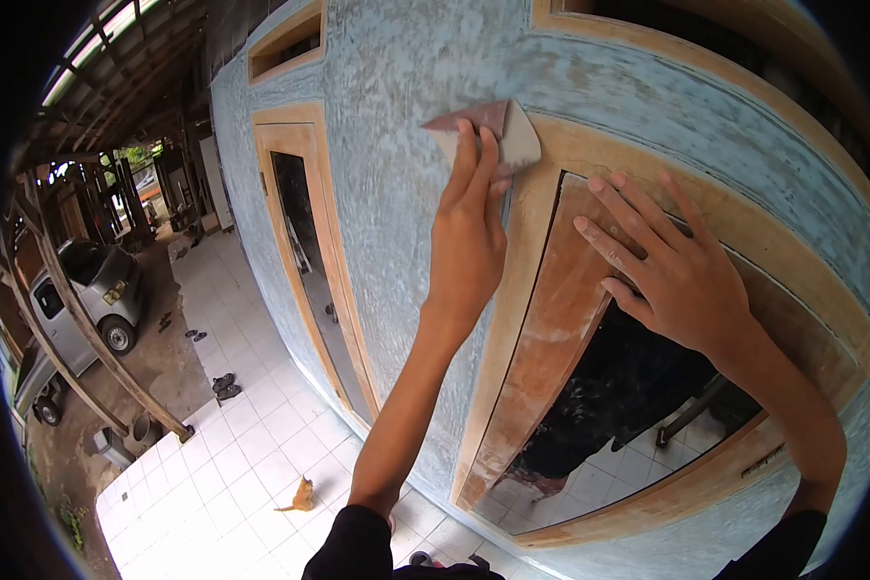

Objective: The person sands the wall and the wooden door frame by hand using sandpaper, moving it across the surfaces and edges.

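A folded piece of sandpaper (519,138), reddish-brown on one face and pale on the other, lies against the blue wall (387,193) by the upper left corner of a wooden window frame (590,147). My left hand (469,217) presses it there, fingers over the sheet and thumb hidden. To the right, my right hand (667,261) rests with fingers spread on the wooden sash (556,290), near its top left corner. Whitish dust marks its fingertips. Dark glass (609,387) below that hand shows reflections.
A narrower framed window (304,222) is further left on the wall. Below lies a white tiled floor (251,435) with an orange cat (303,495) and dark sandals (226,387). Slanted wooden posts (97,329) and a silver vehicle (87,300) stand at the left.
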Motion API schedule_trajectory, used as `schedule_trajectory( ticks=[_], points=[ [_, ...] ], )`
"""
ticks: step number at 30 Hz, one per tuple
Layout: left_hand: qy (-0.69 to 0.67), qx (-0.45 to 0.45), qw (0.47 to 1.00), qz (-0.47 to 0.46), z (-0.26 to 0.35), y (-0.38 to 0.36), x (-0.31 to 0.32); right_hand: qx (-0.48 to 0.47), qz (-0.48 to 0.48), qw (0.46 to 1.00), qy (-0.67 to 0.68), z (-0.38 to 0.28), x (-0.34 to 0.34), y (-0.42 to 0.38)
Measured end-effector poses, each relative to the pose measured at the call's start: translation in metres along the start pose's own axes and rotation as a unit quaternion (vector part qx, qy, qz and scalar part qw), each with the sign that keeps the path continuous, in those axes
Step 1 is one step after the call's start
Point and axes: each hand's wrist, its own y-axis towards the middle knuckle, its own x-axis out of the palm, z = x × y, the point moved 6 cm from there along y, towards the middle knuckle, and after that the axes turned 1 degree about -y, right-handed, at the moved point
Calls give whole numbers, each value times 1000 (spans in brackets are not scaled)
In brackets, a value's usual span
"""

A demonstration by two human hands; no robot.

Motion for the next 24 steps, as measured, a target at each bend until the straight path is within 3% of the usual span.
schedule_trajectory(
  ticks=[3,6,12,18,24],
  points=[
    [9,2,1000,-11,2,0,-2,0,-2,1000,-2,0,0,0],
    [-57,-65,996,-22,-4,17,-2,-6,2,999,-43,0,1,0],
    [11,-17,1000,8,-3,-21,-3,0,-10,1000,-4,0,-1,0],
    [-60,-100,993,-13,-16,-26,-7,1,-18,1000,-10,0,-3,2],
    [2,-65,998,-23,-7,-62,-4,3,-10,1000,-19,0,-2,1]
  ],
)
